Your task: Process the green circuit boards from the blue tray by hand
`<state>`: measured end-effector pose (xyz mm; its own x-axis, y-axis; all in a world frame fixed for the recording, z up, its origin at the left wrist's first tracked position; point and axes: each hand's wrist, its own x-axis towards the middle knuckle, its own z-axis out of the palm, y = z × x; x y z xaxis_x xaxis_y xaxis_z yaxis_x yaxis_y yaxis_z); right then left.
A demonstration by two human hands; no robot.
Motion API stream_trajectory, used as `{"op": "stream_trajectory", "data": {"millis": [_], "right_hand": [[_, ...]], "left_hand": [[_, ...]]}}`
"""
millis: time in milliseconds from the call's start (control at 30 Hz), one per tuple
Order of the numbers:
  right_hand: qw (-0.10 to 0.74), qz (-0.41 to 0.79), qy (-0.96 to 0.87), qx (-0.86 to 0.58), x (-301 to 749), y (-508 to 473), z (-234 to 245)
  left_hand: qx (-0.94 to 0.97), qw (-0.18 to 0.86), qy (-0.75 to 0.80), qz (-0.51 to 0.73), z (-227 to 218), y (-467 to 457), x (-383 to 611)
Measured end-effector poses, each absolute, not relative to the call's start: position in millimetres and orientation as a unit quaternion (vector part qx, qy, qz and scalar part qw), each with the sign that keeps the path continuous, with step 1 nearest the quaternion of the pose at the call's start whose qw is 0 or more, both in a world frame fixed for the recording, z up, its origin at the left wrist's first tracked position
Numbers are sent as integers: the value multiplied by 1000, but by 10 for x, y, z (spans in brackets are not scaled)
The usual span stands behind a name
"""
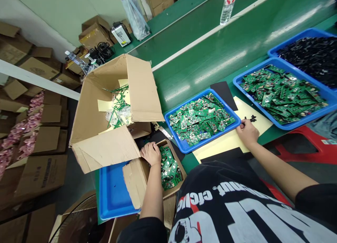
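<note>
My left hand (151, 153) is closed at the rim of a small cardboard box (181, 169), next to the lower flap of a large carton. Small green circuit boards (170, 167) lie inside that small box. My right hand (248, 132) pinches the near right corner of a blue tray (184, 150), its thumb and fingers at the rim. More green circuit boards (201, 116) are heaped in this tray. Just beyond my right fingers, small black parts (250, 118) rest on yellow paper (216, 146).
The large open carton (105, 148) holds green scraps and plastic. A blue tray (116, 190) sits below it. At right are a tray of circuit boards (285, 95), a tray of black pieces (313, 57) and a red stool (305, 143). A water bottle (228, 7) stands farther back.
</note>
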<state>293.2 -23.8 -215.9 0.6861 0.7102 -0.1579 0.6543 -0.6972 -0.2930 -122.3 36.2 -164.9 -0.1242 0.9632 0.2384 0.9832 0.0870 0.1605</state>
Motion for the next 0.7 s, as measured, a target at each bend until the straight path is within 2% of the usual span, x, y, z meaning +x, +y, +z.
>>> {"op": "stream_trajectory", "data": {"millis": [367,533,700], "right_hand": [[146,126,-383,-903,2929,-249,-2151],[168,119,-377,-903,2936,-232,-2187],[183,119,-375,-901,2937,-234,-2200]], "left_hand": [[-671,25,-723,-166,-1548,376,-1186],[-731,-34,-660,-170,-1309,438,-917],[-772,-119,-613,-119,-1246,554,-369]]}}
